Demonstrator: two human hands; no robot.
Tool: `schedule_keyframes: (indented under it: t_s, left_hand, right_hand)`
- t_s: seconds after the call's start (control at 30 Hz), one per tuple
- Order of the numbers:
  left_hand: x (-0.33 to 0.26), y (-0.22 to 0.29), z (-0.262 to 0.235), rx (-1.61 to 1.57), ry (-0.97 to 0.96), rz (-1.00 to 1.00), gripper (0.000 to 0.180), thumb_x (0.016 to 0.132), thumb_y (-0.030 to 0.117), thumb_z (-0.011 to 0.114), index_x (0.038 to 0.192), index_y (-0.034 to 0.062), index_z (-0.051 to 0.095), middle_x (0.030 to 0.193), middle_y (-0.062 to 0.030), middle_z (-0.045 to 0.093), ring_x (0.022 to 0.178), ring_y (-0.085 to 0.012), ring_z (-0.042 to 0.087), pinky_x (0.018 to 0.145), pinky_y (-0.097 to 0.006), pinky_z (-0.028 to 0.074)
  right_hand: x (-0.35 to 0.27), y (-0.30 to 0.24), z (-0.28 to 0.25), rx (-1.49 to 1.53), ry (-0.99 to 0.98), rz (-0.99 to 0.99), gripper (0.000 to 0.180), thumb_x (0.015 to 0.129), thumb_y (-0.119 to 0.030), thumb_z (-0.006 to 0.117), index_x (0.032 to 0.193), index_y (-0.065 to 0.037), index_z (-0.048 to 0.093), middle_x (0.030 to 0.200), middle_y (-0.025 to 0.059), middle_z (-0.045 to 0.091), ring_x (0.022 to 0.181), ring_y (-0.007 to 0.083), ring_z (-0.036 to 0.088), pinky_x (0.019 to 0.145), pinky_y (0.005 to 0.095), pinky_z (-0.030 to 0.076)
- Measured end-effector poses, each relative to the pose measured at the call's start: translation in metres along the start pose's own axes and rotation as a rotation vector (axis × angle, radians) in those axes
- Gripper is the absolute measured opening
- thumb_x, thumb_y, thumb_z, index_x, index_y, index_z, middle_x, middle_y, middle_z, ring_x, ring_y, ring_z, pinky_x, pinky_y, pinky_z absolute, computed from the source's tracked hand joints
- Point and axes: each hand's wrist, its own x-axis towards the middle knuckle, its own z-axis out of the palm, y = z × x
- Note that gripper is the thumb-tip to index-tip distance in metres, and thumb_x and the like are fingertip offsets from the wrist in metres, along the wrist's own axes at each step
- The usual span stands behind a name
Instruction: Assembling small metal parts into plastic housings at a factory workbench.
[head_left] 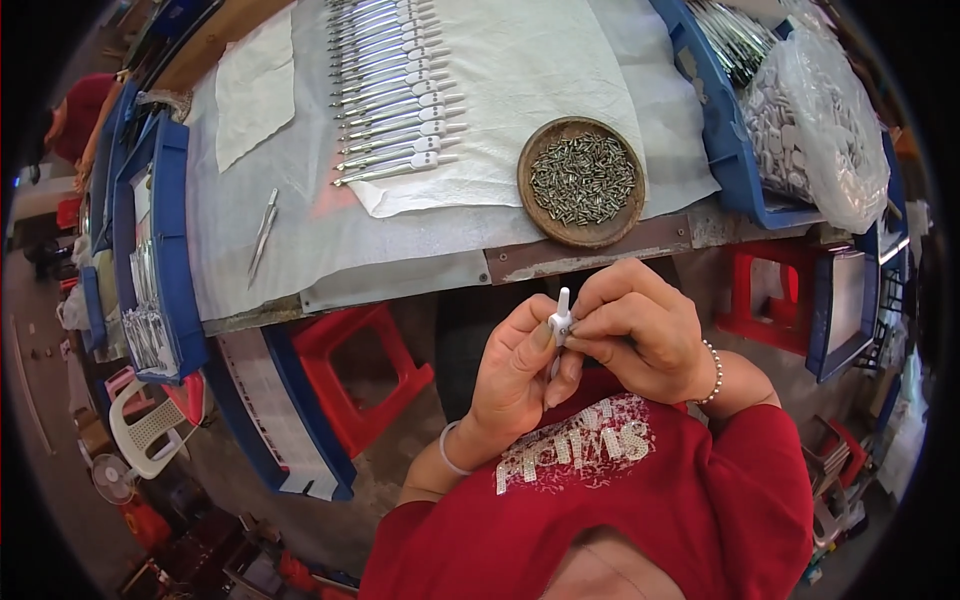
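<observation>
Just off the table's front edge, my left hand point(518, 368) is closed around a small white plastic piece point(563, 303) with a narrow tip pointing up. The thumb and fingertips of my right hand point(645, 325) are pinched against its side; anything tiny between them is hidden. Beyond my hands, a round brown bowl point(590, 236) holds a heap of short metal pins point(583, 180). Farther off lies a neat row of slim metal rods with white plastic ends point(415, 162). Metal tweezers point(264, 235) rest on the table's left part.
White sheeting point(430, 235) covers the table. At right, a blue bin point(735, 165) holds a clear bag of white plastic pieces point(785, 140). Another blue bin point(182, 240) stands at left. Red stools point(345, 375) and a long blue tray point(265, 400) are below the edge.
</observation>
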Motion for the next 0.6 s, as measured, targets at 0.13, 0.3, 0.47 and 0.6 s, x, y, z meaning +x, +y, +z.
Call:
schedule_keyframes:
  t_s: [0.13,0.3,0.47,0.6]
  left_hand:
    - [0.0015,-0.0005,-0.0037,0.021,0.004,0.011,0.019,0.094,0.024,0.048,0.095,0.0049,0.047,0.068,-0.0055,0.054,0.045,-0.0069,0.040,0.039,-0.017,0.030]
    - [0.0008,-0.0010,-0.0086,0.067,-0.044,0.025,0.015,0.093,0.019,0.051,0.096,0.0045,0.048,0.071,-0.0060,0.056,0.048,-0.0057,0.041,0.040,-0.016,0.030]
    - [-0.0035,-0.0046,-0.0071,0.074,-0.062,-0.062,0.022,0.092,0.019,0.052,0.107,0.0021,0.049,0.076,-0.0055,0.054,0.050,-0.0052,0.041,0.039,-0.016,0.028]
    - [-0.0059,-0.0040,-0.0043,0.013,-0.102,-0.097,0.026,0.092,0.022,0.052,0.110,0.0027,0.049,0.071,-0.0045,0.052,0.043,-0.0045,0.034,0.038,-0.017,0.026]
  right_hand:
    - [0.0013,0.0001,0.0016,-0.005,-0.006,0.047,0.019,0.067,0.004,0.068,0.081,-0.001,0.057,0.084,0.0102,0.055,0.071,0.0218,0.058,0.059,0.0271,0.047]
    - [0.0035,0.0005,-0.0021,0.469,-0.085,0.458,0.014,0.073,0.002,0.068,0.079,-0.002,0.056,0.089,0.0104,0.055,0.079,0.0163,0.056,0.068,0.0251,0.046]
    - [0.0034,0.0099,-0.0077,0.625,-0.311,0.489,0.018,0.079,-0.015,0.066,0.084,0.001,0.058,0.102,0.0133,0.055,0.092,0.0185,0.054,0.076,0.0288,0.045]
    - [-0.0008,0.0091,-0.0049,0.565,-0.307,0.348,0.015,0.083,-0.012,0.060,0.089,0.002,0.057,0.102,0.0141,0.055,0.084,0.0188,0.058,0.073,0.0290,0.048]
